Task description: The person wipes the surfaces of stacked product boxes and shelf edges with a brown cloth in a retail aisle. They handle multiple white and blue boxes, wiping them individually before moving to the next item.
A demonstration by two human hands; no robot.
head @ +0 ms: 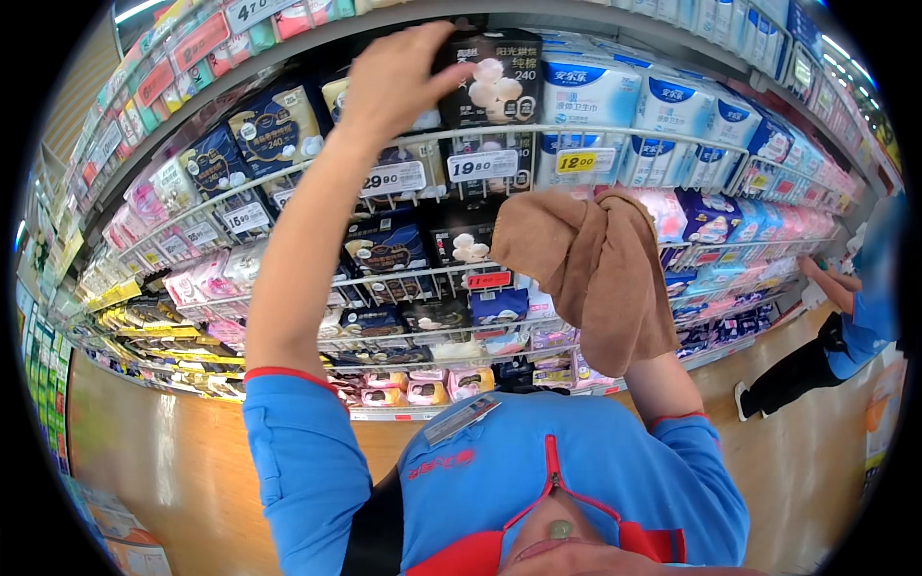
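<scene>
My left hand [400, 79] reaches up to the upper wire-fronted shelf. Its thumb lies across the front of a black pack of sanitary pads [497, 86], and its fingers are by the pack's upper left corner. Whether the hand grips the pack or only touches it, I cannot tell. A brown cloth [605, 273] is bunched up and draped over my right hand, which it hides down to the wrist. That hand is raised in front of the lower shelves. White and blue pad packs [591, 90] stand just right of the black one.
A wire shelf guard [605, 131] with price tags [482, 165] runs along the upper packs. More tiers of packs [389, 248] lie below. An overhanging shelf edge [288, 47] curves above. At the far right, another person in a blue shirt [864, 324] reaches towards the shelves. The floor [194, 446] is shiny.
</scene>
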